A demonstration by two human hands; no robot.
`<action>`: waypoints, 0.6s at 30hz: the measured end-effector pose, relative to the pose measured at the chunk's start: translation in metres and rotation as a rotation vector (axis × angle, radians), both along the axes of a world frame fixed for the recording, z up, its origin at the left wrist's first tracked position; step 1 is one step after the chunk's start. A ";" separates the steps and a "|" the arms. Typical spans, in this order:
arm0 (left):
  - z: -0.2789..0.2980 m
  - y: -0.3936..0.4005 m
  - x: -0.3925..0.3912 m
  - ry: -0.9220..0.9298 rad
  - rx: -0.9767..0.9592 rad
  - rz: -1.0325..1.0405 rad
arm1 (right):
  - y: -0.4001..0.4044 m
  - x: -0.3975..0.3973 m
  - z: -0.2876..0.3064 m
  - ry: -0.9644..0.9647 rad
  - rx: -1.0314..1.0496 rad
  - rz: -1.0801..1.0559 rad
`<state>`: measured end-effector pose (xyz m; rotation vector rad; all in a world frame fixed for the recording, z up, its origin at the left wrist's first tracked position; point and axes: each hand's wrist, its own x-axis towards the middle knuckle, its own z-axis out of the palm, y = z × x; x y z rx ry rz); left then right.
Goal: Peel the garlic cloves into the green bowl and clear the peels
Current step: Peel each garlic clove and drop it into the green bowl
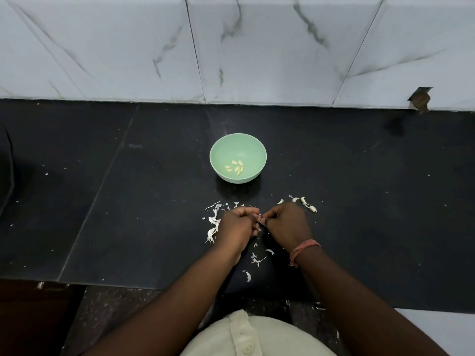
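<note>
- I am holding my left hand (237, 223) and my right hand (284, 223) close together over the black counter (359, 201), with the fingertips meeting between them.
- Both hands are having the fingers curled, and they are pinching one small clove (260, 220) between them; only a little pale part of it is showing, so I cannot tell how much skin is on it.
- The bowl (223, 150) is standing on the counter beyond my hands, apart from them, and some peeled cloves (237, 167) are lying in the bottom of it.
- White peels (213, 222) are lying on the counter beside my left hand, and more are lying between my forearms and beyond my right hand.
- A pink band (304, 249) is sitting on my right wrist.
- A marble wall (257, 47) is rising behind the counter.
</note>
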<state>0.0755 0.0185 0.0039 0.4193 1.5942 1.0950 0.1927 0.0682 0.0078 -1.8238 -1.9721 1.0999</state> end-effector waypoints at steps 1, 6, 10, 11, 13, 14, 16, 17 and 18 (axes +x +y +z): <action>0.000 0.000 0.000 0.011 -0.001 -0.002 | 0.000 -0.001 0.001 -0.012 0.003 0.017; -0.004 0.000 0.000 0.109 -0.009 -0.041 | -0.002 -0.005 0.005 -0.046 0.031 0.074; -0.005 0.002 0.001 0.255 -0.017 -0.118 | 0.003 -0.008 0.007 -0.098 0.036 0.112; -0.006 0.003 0.001 0.303 -0.015 -0.139 | 0.005 -0.010 0.009 -0.121 0.034 0.131; 0.000 0.004 0.004 0.434 -0.006 -0.203 | 0.006 -0.012 0.012 -0.182 0.038 0.159; 0.002 0.004 0.005 0.513 -0.002 -0.233 | 0.006 -0.012 0.012 -0.216 0.042 0.174; 0.005 0.004 0.006 0.616 -0.004 -0.263 | 0.001 -0.010 0.012 -0.266 0.049 0.212; 0.005 0.004 0.005 0.636 -0.008 -0.268 | -0.001 -0.010 0.012 -0.288 0.049 0.221; 0.005 0.005 0.005 0.646 -0.011 -0.271 | -0.002 -0.009 0.013 -0.307 0.056 0.227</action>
